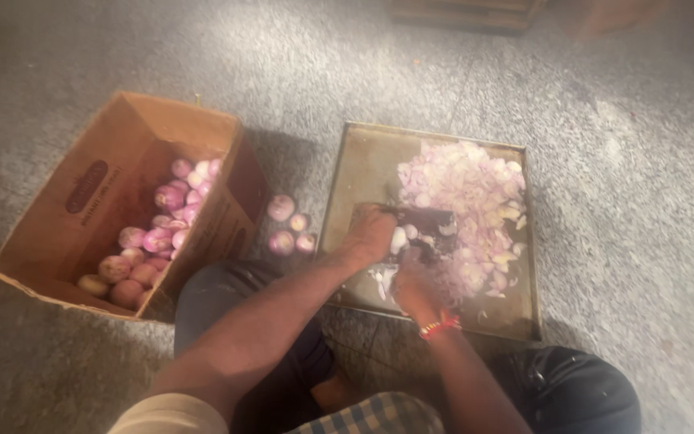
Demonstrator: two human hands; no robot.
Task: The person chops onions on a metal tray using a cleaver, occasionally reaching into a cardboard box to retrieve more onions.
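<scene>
On the tray, the left hand pins a slick onion, fingers clamped, while the right hand seems closed on something dark, slices at two o'clock.

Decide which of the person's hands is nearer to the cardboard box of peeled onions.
The left hand. It rests on the metal tray, on its side facing the cardboard box. The right hand is lower on the tray, farther from the box.
</scene>
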